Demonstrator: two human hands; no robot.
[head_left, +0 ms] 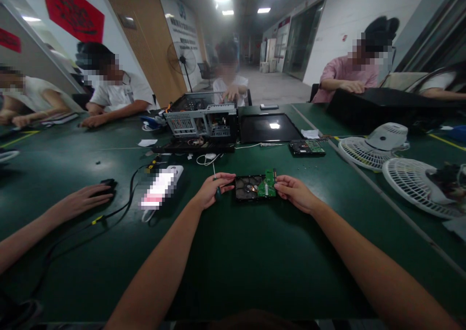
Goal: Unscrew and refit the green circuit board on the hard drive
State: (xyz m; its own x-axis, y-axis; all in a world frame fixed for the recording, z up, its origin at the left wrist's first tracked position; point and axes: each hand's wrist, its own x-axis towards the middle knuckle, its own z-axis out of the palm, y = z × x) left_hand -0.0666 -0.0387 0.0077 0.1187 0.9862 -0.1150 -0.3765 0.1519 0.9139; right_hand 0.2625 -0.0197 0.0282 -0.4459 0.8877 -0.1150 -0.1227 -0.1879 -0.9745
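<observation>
A hard drive (249,188) with a green circuit board (268,184) lies in front of me, its board side up. My right hand (294,193) pinches the drive's right end between thumb and fingers. On the opposite side, my left hand (214,190) is closed around a screwdriver (218,192) with a dark green handle, its thin shaft pointing away from me. The fingertips of that hand reach to the drive's left edge; whether they touch it I cannot tell. Farther back on the right rests a second hard drive (307,148).
An opened computer case (202,121) and a black flat panel (270,127) stand beyond. White fan parts (369,145) are at right. At left, another person's hand (85,199) rests on a dark object near a lit phone (160,187) and black cable (131,189). Several people sit around the green table (233,272).
</observation>
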